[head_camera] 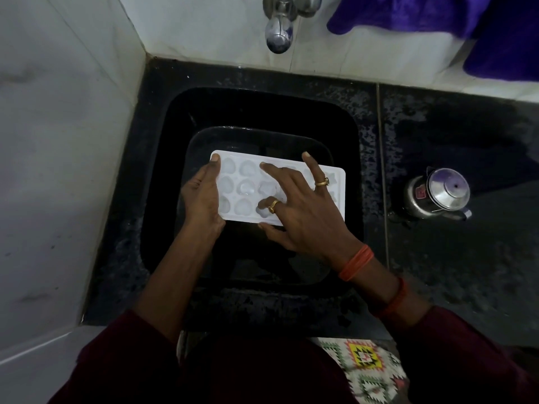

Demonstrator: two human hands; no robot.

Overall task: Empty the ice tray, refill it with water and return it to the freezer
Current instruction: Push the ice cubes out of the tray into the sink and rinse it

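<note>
Black counter (455, 258) and sink (163, 176) sitting under white tiled walls, tap (278, 30) cut off above, left hand (202, 196) gripping tray (335, 199) over sink, right hand (300, 211) lying open, hiding its right cells.

Maroon sleeves (125, 354), 2 gold rings (273, 206), orange wristbands (356, 262)
</note>
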